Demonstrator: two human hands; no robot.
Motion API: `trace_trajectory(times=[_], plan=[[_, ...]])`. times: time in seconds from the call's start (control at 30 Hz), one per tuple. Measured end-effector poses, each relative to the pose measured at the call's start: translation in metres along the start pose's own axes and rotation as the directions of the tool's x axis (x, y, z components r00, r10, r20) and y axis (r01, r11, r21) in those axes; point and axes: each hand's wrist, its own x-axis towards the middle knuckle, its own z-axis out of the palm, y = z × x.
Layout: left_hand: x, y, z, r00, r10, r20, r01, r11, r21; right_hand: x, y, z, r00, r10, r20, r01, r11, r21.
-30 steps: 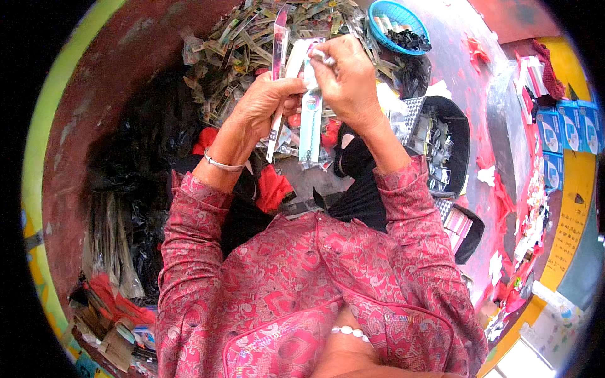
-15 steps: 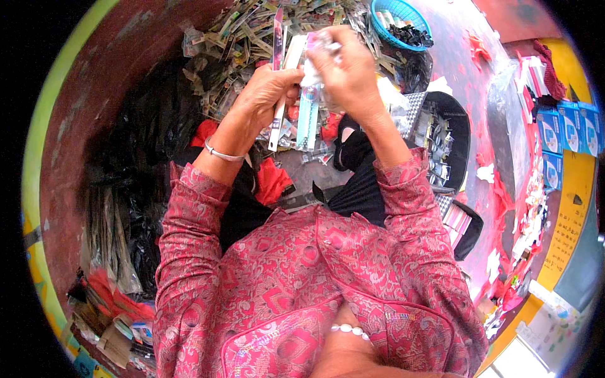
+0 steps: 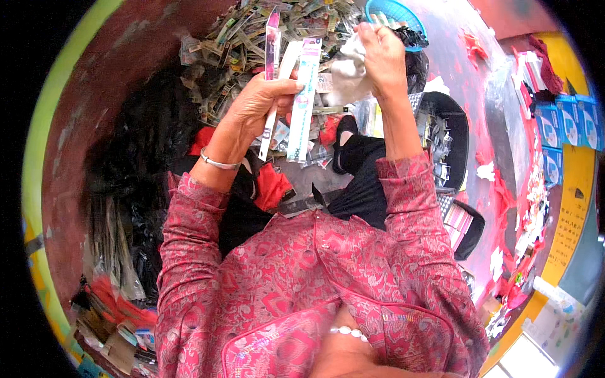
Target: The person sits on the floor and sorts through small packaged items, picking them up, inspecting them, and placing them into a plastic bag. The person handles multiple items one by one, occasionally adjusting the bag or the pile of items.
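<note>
Your left hand (image 3: 268, 99) is closed on a loose fan of flat, narrow pieces: a pale-blue-and-white packet (image 3: 305, 104) at the right, a white strip (image 3: 288, 62) between, and a pink-and-black packet (image 3: 272, 47) at the left. The thumb presses across the fan, probably because such slim pieces would slide apart otherwise; held at mid-length, they seem balanced. They stand near-upright above the near edge of the floor pile of packets (image 3: 217, 53).

Your right hand (image 3: 384, 63) pinches a crumpled white wad (image 3: 348, 74), cloth or film, blurred, clear of the fan and near the blue basket's (image 3: 416, 14) near rim. Your left forearm slants inward, thumb uppermost; your right forearm rises nearly straight, fingers bunched at the top.
</note>
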Motion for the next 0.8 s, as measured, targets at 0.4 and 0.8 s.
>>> trace_trajectory(times=[0.4,0.8], plan=[[-0.006,0.0,0.011,0.999,0.028,-0.016,-0.028,0.999,-0.039,-0.028,-0.017,0.008,0.886,-0.021,0.463,-0.058,0.986,0.156],[-0.016,0.002,0.016,0.987,0.155,0.047,-0.16,0.976,0.147,-0.012,0.0,0.003,0.873,0.286,0.395,-0.413,0.864,0.289]])
